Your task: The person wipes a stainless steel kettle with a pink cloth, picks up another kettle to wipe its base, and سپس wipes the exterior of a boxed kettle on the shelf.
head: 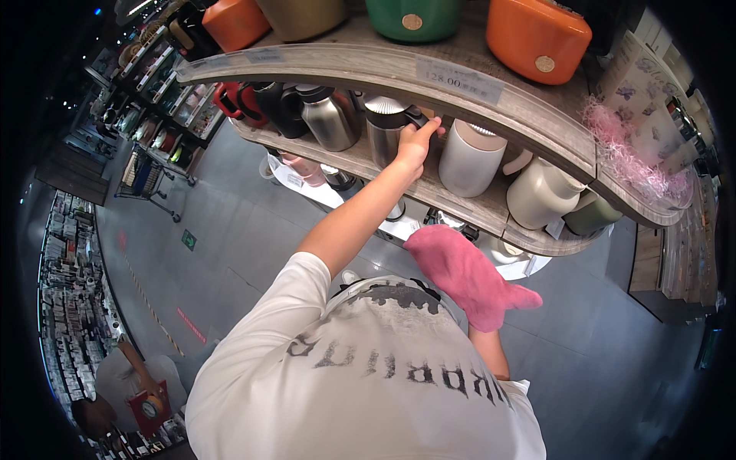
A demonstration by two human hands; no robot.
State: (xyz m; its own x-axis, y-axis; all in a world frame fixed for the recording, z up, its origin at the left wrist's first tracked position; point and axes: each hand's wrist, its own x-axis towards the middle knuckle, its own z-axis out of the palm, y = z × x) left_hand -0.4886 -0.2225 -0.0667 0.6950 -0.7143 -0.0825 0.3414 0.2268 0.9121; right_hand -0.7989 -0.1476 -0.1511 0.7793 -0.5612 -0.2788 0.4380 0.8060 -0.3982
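My left hand [415,146] reaches onto the middle shelf and is closed around the black handle of a stainless-steel vacuum jug [384,138] with a ribbed silver lid. The jug is upright, its right side partly behind my fingers. A light grey jug [472,161] stands just right of that hand. My right hand is hidden inside a pink cloth mitt [460,270], low in front of the shelf and near my body. The mitt hides whether the fingers are bent. Left of the gripped jug stands another steel jug [330,118] with a black top.
A curved wooden shelf [368,60] with a clear price rail overhangs the jugs; orange and green containers stand on it. A cream jug [543,192] is at the right. A shopping cart [144,178] stands at left. Another person [138,385] is at lower left, holding a red item.
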